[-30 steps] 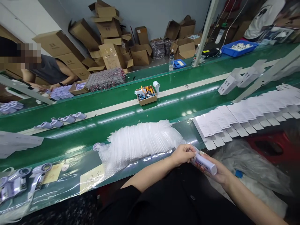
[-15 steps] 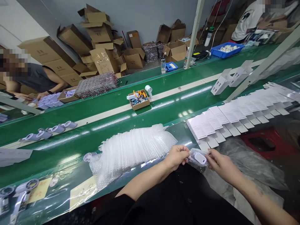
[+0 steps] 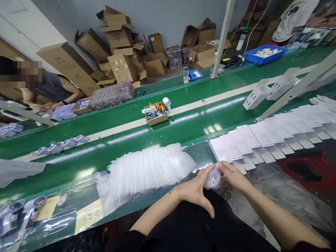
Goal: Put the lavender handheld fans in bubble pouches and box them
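Observation:
Both my hands meet at the near edge of the green bench (image 3: 183, 129). Between them is a small white device wrapped in a bubble bag (image 3: 213, 179). My left hand (image 3: 195, 190) cups it from the left with curled fingers, thumb pointing down. My right hand (image 3: 232, 175) pinches its right side. Just left of my hands lies a fanned stack of clear bubble bags (image 3: 147, 168). To the right runs a row of flat white printed cartons (image 3: 265, 138).
A small cardboard box of tools (image 3: 155, 113) and a white device sit on the belt's middle. Lilac devices (image 3: 61, 144) lie at left, more (image 3: 15, 213) at near left. A person (image 3: 49, 89) works across the belt; another stands far right. Cartons pile against the wall.
The wrapped device went from lying lengthwise in my right palm to being bunched between both hands, which have moved up toward the bench edge near the white cartons.

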The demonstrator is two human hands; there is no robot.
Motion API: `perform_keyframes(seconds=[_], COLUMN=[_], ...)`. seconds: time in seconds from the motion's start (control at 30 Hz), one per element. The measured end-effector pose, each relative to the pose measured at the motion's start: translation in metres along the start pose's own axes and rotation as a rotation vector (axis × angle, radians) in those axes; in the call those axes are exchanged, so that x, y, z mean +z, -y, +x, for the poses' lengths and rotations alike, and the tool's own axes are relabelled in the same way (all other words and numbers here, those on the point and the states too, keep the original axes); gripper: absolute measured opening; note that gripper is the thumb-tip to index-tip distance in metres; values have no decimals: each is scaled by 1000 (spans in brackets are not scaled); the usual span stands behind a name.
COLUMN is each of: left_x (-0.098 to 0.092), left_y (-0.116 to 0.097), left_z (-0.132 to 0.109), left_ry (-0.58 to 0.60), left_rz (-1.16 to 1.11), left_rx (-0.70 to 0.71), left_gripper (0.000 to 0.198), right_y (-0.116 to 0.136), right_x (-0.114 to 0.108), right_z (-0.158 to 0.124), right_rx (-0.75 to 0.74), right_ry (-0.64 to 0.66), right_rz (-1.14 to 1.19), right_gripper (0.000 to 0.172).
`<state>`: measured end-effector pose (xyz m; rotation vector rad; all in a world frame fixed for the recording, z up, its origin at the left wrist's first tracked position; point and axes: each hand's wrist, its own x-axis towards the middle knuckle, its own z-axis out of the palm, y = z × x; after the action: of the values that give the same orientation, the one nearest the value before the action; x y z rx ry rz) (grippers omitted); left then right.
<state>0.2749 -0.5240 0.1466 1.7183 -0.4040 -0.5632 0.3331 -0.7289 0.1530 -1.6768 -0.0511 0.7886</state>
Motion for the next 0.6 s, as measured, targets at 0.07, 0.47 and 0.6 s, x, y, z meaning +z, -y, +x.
perform_keyframes(seconds=[0.07, 0.47, 0.6], left_x=[2, 13, -14], left_y=[1, 19, 20], left_z=[2, 29, 16], left_ry=[-112, -666, -957], left_rz=[-54, 191, -142], left_rx=[-80, -86, -265], left_gripper=[144, 22, 20], right_y=[-4, 24, 8], right_x=[-5, -35, -55], right_z=[8, 51, 80], right_rx=[9, 36, -301], right_ry=[-17, 339, 359], right_rz=[-41, 129, -631], right_gripper=[32, 27, 35])
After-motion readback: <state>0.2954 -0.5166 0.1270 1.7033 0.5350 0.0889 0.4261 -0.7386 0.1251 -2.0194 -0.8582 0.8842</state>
